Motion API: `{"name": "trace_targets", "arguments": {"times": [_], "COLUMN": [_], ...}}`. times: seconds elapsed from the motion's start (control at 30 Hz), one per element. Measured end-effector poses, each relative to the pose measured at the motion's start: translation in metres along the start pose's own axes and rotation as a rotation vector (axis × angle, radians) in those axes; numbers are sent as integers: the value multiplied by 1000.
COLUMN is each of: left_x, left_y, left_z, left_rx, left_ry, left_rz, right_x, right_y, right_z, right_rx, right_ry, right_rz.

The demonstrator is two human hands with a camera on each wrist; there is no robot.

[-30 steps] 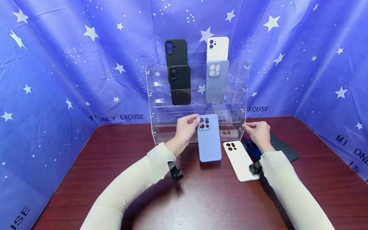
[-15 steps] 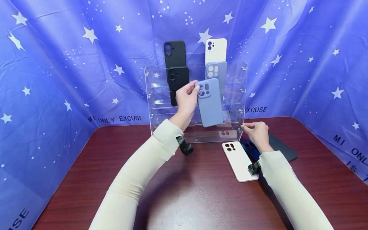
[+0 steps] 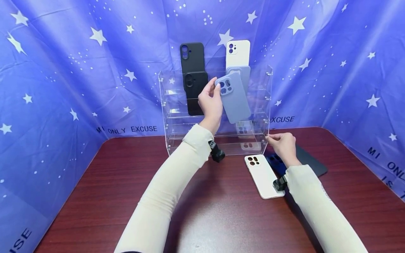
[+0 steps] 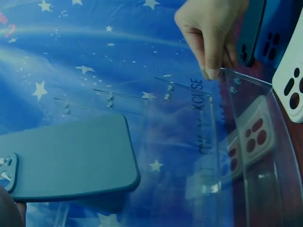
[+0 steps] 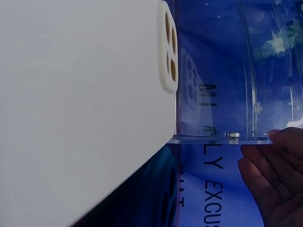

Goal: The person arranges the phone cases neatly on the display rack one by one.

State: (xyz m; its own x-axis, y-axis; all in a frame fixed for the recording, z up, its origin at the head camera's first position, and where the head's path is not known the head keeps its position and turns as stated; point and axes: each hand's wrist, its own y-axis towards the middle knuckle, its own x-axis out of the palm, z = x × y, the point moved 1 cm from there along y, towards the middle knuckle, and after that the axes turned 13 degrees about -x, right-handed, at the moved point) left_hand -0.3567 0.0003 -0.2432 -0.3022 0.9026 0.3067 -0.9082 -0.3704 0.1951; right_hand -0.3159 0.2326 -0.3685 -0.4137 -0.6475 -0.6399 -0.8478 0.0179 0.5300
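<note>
Just in front of the clear rack (image 3: 218,148), toward its right half, a person's left hand (image 3: 212,105) pinches a blue-grey case (image 3: 236,102) at its camera end, thumb and fingers closed on the edge; the case hangs tilted, its lower end swung toward the rack's right side. Whether it touches the rack cannot be told. At the rack's right edge the right hand (image 3: 282,146) grips the panel between thumb and fingers, seemingly steadying it. Racking looks about half done: in the rack's left part a rear black case (image 3: 193,59) stands behind a front black case (image 3: 199,96), and in its right part a white case (image 3: 242,58) stands behind a second blue-grey case (image 3: 246,78). The held one appears not yet seated. By the rack's front right corner lie a cream case (image 3: 264,179), a partly hidden dark blue case (image 3: 274,163) and a dark grey case (image 3: 311,163), apparently three left to place.
</note>
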Motion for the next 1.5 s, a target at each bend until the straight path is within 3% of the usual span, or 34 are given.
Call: {"name": "trace_targets", "arguments": {"times": [0.17, 0.33, 0.67, 0.9, 1.03, 1.23, 1.5], "left_x": [1, 5, 7, 5, 5, 8, 10], "left_y": [2, 6, -2, 0, 2, -2, -8], "left_z": [-9, -8, -17, -28, -36, -46, -52], "left_rx": [-34, -8, 42, 18, 36, 59, 98], "left_ry": [-79, -143, 49, 58, 93, 192, 213], "left_rz": [7, 16, 177, 132, 102, 99, 119], "right_x": [3, 5, 2, 1, 3, 4, 1], "right_y": [-1, -1, 0, 2, 1, 1, 0], "right_z": [1, -1, -2, 0, 1, 1, 1], "right_rx": [8, 3, -1, -7, 4, -5, -15], "right_ry": [3, 3, -12, -13, -3, 4, 15], "right_rz": [-13, -4, 6, 16, 7, 17, 20]}}
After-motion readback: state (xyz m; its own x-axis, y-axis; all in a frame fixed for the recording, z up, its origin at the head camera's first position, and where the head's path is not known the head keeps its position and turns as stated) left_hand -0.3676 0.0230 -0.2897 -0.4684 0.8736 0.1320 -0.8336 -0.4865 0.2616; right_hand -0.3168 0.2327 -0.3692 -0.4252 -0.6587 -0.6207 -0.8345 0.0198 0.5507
